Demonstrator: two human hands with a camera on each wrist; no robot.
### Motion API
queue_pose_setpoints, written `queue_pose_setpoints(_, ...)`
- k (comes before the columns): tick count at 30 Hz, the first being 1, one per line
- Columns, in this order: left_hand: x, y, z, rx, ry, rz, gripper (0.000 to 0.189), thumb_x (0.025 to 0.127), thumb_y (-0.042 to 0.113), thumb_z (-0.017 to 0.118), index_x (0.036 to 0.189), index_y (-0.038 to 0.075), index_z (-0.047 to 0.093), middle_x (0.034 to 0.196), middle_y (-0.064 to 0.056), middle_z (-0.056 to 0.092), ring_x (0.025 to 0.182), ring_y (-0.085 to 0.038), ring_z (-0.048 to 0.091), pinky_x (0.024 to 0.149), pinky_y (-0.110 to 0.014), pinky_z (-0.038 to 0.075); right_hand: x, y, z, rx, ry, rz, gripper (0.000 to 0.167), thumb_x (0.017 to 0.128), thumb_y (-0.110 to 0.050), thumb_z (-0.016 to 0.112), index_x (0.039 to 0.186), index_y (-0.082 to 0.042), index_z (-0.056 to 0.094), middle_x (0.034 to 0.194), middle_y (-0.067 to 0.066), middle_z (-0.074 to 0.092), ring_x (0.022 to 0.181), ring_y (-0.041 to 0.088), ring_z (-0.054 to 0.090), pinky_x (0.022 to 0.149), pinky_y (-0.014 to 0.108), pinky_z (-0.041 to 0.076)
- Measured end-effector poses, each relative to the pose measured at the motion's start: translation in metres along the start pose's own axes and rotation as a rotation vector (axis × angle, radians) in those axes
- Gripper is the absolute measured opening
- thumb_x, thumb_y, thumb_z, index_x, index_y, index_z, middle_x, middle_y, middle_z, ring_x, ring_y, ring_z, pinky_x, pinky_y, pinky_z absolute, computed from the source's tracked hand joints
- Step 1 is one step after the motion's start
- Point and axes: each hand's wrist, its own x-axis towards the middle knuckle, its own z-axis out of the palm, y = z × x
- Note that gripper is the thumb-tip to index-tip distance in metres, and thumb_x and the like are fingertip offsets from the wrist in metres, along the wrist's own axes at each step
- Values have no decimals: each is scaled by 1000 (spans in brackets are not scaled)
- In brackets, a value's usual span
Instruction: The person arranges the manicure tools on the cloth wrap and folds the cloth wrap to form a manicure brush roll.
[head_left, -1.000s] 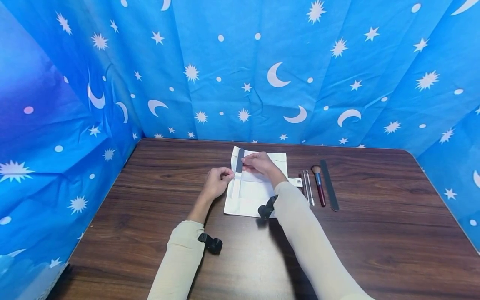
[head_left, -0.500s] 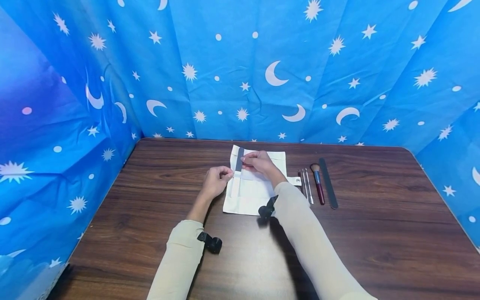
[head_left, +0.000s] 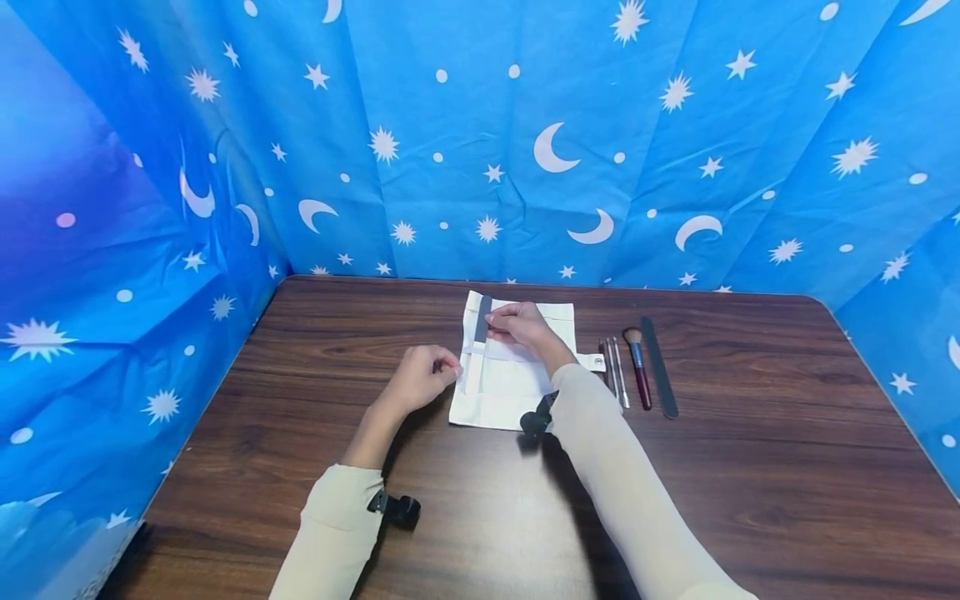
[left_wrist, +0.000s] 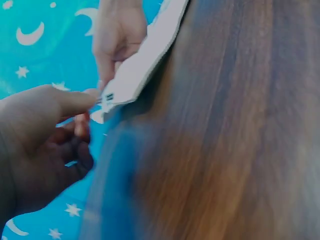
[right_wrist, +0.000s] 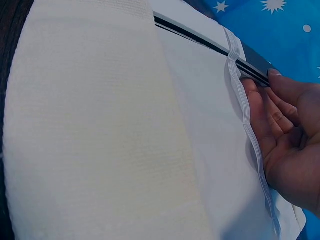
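Observation:
My right hand (head_left: 523,327) pinches a grey nail file (head_left: 482,323) near its far end. Below that hand the file runs lengthwise along the left side of a white fabric case (head_left: 510,398); its near part shines pale. In the right wrist view, a white elastic band (right_wrist: 245,117) crosses over the file, and the thumb (right_wrist: 287,90) lies on top of it. My left hand (head_left: 420,377) is beside the case's left edge, fingers loosely bent, fingertips right at the edge. The left wrist view has its thumb and forefinger close to the case's corner (left_wrist: 120,92).
Right of the case lie slim metal tools (head_left: 619,373), a makeup brush (head_left: 639,371) with a dark red handle, and another grey nail file (head_left: 660,368). A snap tab (head_left: 596,362) sticks out from the case. A blue star-patterned cloth (head_left: 480,167) hangs behind the wooden table (head_left: 765,433).
My left hand has come off the elastic band and moved down and slightly left along the case's edge. The right hand keeps its pinch on the nail file, in nearly the same place.

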Motion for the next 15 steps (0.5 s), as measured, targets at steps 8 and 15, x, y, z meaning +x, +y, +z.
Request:
queue_pose_setpoints(8,-13,9,-1,133,-201,13,13,97,9,63,95,7,76,84,-2,70,74,-11,57,73,-29,50,1,1,-1,0,4,-13,32,99,-8,63,126,10,62,74,-6,67,63,2,67,64,14,55)
queue_pose_setpoints(15,-13,8,-2,65,-286,-27,13,98,8,62,94,6,74,81,-2,66,73,-11,54,71,-27,46,1,2,1,1,2,-9,32,99,-7,63,126,9,62,73,-6,67,63,2,67,64,15,56)
